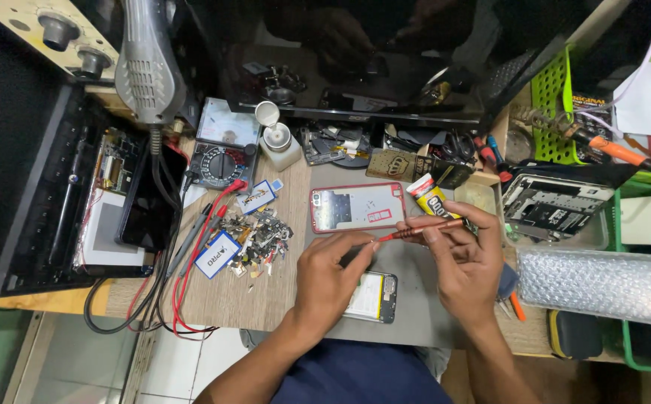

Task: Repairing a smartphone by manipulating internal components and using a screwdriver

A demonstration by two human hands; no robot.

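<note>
Bare forearms, no sleeves; navy trousers, prob.

Both forearms come up from the bottom edge and angle in toward each other, bare to the elbow, hands meeting near the middle. Left hand (pixel 327 280) sits palm down, knuckles toward the camera, fingers curled under, thumb and forefinger stretched forward and pinched together at their tips. Right hand (pixel 466 258) rides a touch higher, wrist bent inward, back of the hand up. Its grip is a closed pinch, thumb and forefinger pressed together, the other fingers folded loosely beneath. The two hands' fingertips are nearly touching.
</note>
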